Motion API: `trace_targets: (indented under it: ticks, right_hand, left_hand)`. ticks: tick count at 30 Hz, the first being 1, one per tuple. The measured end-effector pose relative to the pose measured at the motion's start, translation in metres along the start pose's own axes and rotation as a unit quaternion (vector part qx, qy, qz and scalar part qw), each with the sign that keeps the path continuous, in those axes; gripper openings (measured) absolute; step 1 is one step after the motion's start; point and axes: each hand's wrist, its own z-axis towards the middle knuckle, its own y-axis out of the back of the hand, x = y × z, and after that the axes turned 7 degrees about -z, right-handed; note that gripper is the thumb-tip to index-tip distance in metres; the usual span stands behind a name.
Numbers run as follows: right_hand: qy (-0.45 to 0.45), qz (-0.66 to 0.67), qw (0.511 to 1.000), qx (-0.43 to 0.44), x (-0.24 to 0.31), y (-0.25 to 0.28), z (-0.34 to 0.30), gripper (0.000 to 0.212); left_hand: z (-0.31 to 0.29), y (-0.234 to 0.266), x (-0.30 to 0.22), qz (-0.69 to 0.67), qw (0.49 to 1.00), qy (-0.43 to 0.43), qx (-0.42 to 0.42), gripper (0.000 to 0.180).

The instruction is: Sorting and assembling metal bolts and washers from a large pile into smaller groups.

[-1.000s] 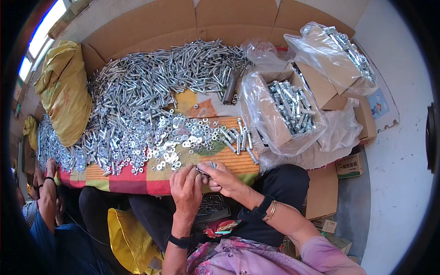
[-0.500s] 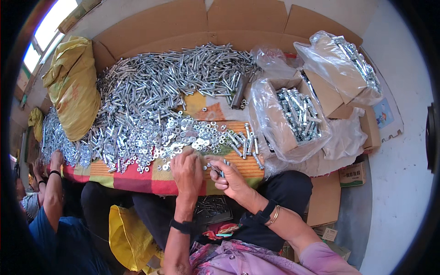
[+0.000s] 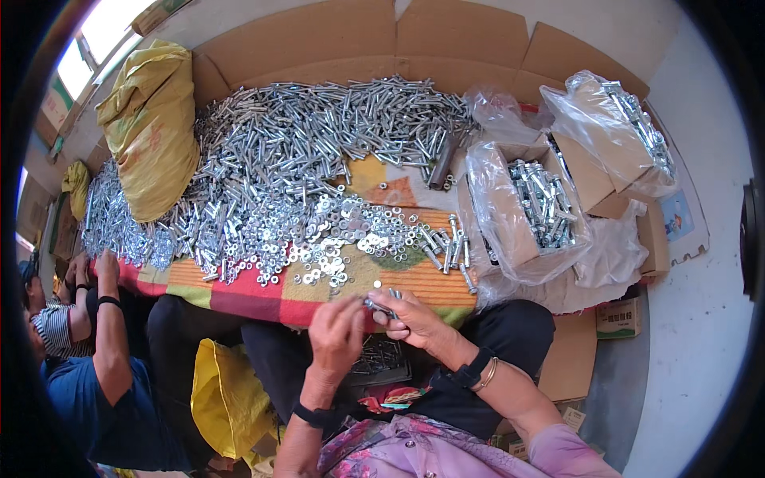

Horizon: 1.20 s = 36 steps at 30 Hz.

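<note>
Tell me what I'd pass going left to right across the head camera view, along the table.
Another person's arm → yellow sack → heap of silver bolts → loose washers and nuts → plastic-lined carton of bolts → bagged box.

— What do you have around you there?
— You sit at a tabletop (image 3: 239, 291) under a striped cloth of orange, red and green. Flattened cardboard sheets (image 3: 335, 36) stand behind it, against a pale wall (image 3: 701, 199) that runs down your right.
— And the light?
— Daylight comes from a window (image 3: 96, 32) at your upper left, bright enough to wash out.
— The floor?
— You can see a grey floor (image 3: 617, 398) at your lower right, beside small cardboard boxes (image 3: 617, 319). A full yellow sack (image 3: 151, 131) leans at the tabletop's left end.
</note>
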Motion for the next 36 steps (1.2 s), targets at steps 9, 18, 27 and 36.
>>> trace_targets:
  ticks: [9, 18, 27, 36]
  right_hand:
    - [0.054, 0.050, 0.997, 0.004, 0.000, 0.000, 0.001, 0.014]
    - [0.061, 0.047, 0.997, -0.010, -0.001, -0.006, -0.003, 0.015]
    - [0.034, 0.086, 0.995, 0.024, -0.002, 0.003, 0.000, 0.012]
    - [-0.011, 0.160, 0.982, 0.103, -0.004, 0.015, 0.001, 0.014]
  left_hand:
    - [0.033, 0.032, 0.097, 0.320, 0.944, 0.070, -0.030, 0.016]
    - [0.032, 0.025, 0.057, -0.032, 0.969, 0.195, -0.152, 0.009]
    - [0.015, -0.026, -0.031, -0.270, 0.925, 0.244, -0.110, 0.014]
    - [0.016, -0.022, -0.036, -0.287, 0.919, 0.266, -0.052, 0.017]
